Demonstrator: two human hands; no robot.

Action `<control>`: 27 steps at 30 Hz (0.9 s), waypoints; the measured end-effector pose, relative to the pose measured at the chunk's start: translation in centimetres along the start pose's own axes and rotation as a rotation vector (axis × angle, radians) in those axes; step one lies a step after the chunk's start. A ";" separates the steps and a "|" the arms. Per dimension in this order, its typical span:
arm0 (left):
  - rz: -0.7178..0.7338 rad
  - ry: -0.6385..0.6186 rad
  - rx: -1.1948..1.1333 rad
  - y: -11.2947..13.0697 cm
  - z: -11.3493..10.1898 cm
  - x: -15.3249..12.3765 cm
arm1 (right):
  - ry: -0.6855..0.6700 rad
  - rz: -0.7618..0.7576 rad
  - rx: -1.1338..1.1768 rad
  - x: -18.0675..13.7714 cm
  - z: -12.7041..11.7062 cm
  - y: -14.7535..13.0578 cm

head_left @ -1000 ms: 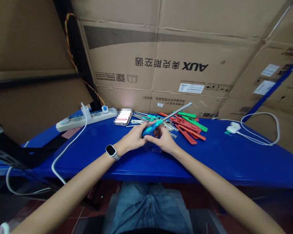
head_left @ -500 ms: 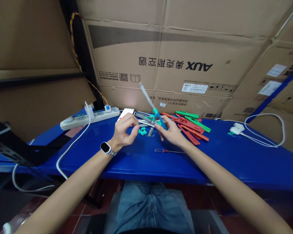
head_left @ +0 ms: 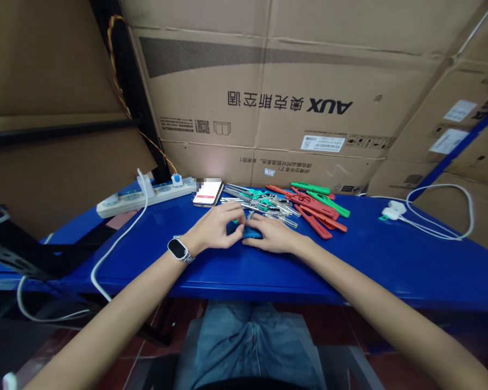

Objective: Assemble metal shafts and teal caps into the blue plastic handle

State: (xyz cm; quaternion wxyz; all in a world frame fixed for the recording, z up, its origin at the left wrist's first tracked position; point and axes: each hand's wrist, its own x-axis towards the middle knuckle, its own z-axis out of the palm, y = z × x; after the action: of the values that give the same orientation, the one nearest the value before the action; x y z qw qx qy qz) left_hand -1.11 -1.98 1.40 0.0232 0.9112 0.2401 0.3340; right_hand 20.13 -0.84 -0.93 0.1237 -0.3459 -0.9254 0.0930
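Best, the blue handle (head_left: 250, 233) is kept pressed flat on the table (head_left: 390, 265), pinched between the left hand (head_left: 215, 227) and right hand (head_left: 270, 238), short of the loose parts (head_left: 264, 206) beyond.

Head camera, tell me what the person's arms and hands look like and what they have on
Both arms are bare to the bottom of the picture, with no sleeves and no gloves. The left hand has a smartwatch on its wrist, with a dark rounded-rectangle face and a silver metal band. The right hand and its wrist show no watch, ring or band.
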 end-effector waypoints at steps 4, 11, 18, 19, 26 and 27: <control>-0.096 -0.121 -0.010 -0.3 0.1 -0.2 | 0.011 -0.057 0.084 0.4 0.4 0.3; -0.171 -0.264 0.028 -0.1 0.8 -0.2 | 0.296 0.063 0.226 -2.6 -1.6 0.8; -0.109 -0.363 0.086 -0.3 2.2 0.1 | 0.065 0.139 -0.014 -6.5 -2.8 -0.9; -0.107 -0.366 0.092 -0.4 2.2 0.1 | 0.041 0.128 -0.030 -6.3 -2.7 -1.1; -0.192 -0.342 0.054 -0.8 0.7 -0.2 | 0.035 0.098 0.153 -4.2 -3.0 -0.4; -0.196 -0.322 0.042 -0.9 0.6 -0.3 | 0.085 0.109 0.242 -3.8 -3.2 -0.1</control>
State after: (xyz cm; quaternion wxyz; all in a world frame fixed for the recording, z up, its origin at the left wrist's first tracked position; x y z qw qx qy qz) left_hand -1.28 -1.28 0.58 0.0748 0.9254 0.3278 0.1749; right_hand 23.79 -3.20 1.50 0.1983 -0.3819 -0.8812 0.1959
